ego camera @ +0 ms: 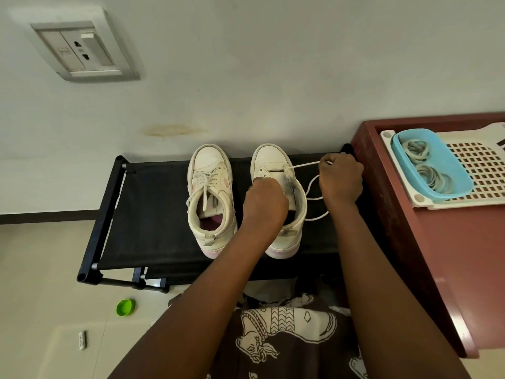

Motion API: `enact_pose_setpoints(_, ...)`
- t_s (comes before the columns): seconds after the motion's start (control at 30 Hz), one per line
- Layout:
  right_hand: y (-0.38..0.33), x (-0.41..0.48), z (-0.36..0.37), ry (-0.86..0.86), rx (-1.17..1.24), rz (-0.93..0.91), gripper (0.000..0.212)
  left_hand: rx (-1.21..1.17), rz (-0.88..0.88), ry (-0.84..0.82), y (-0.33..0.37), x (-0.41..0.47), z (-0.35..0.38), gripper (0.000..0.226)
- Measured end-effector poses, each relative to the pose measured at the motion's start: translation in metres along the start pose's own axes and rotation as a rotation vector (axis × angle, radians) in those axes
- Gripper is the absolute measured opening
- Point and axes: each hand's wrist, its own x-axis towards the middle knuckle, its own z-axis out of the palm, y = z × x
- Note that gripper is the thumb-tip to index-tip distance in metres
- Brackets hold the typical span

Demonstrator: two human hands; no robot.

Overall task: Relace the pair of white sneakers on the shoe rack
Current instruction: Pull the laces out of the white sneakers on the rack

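Two white sneakers stand side by side on the black shoe rack (153,203), toes toward the wall. The left sneaker (210,198) is laced, its lace ends hanging loose over the tongue. On the right sneaker (273,165) only the lowest eyelets carry the white lace (306,166). My left hand (263,203) grips the right sneaker at its tongue and covers the middle of the shoe. My right hand (340,179) pinches the lace and holds it taut out to the right of the shoe, while the slack loops down beside my wrist.
A reddish-brown table (451,269) stands against the rack's right end, bearing a white perforated tray (475,165) and a blue tub (461,181) of rubber bands. A green cap (125,307) and a small white object (82,340) lie on the floor at left. The wall is just behind the rack.
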Motion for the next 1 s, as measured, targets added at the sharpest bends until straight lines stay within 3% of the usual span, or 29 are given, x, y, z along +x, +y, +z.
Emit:
enact_pose_setpoints(0.1, 0.004, 0.006, -0.007, 0.055, -0.008, 0.062, 0.025, 0.003, 0.017, 0.002, -0.001, -0.001, 0.000, 0.027)
enact_pose_setpoints(0.27, 0.015, 0.005, -0.016, -0.088, -0.224, 0.158, 0.029, 0.016, 0.008, 0.002, 0.001, -0.001, 0.000, 0.025)
enact_pose_setpoints(0.47, 0.023, 0.008, -0.024, 0.030, -0.272, 0.190, 0.029, 0.029, -0.023, -0.024, 0.006, -0.002, -0.001, 0.026)
enact_pose_setpoints(0.6, 0.034, 0.017, -0.028, -0.307, -0.312, 0.191, 0.040, 0.044, -0.050, -0.073, 0.006, -0.002, -0.007, 0.027)
enact_pose_setpoints(0.67, 0.035, 0.019, -0.030, -0.403, -0.363, 0.110, 0.048, 0.068, -0.031, -0.064, 0.008, 0.001, -0.013, 0.029)
enact_pose_setpoints(0.73, 0.037, 0.024, -0.030, -0.352, -0.381, -0.071, 0.048, 0.059, 0.021, 0.009, 0.013, 0.003, -0.020, 0.031)
enact_pose_setpoints(0.83, 0.040, 0.024, -0.027, -0.488, -0.323, -0.235, 0.083, 0.046, 0.154, 0.130, 0.030, 0.007, -0.023, 0.026)
enact_pose_setpoints(0.9, 0.042, 0.022, -0.020, -0.628, -0.458, -0.291, 0.106, 0.198, 0.270, 0.116, 0.046, 0.015, -0.015, 0.026)
enact_pose_setpoints(1.0, 0.052, 0.022, -0.004, -0.701, -0.619, -0.352, 0.110, 0.530, 0.329, -0.036, 0.063, 0.025, 0.004, 0.035)
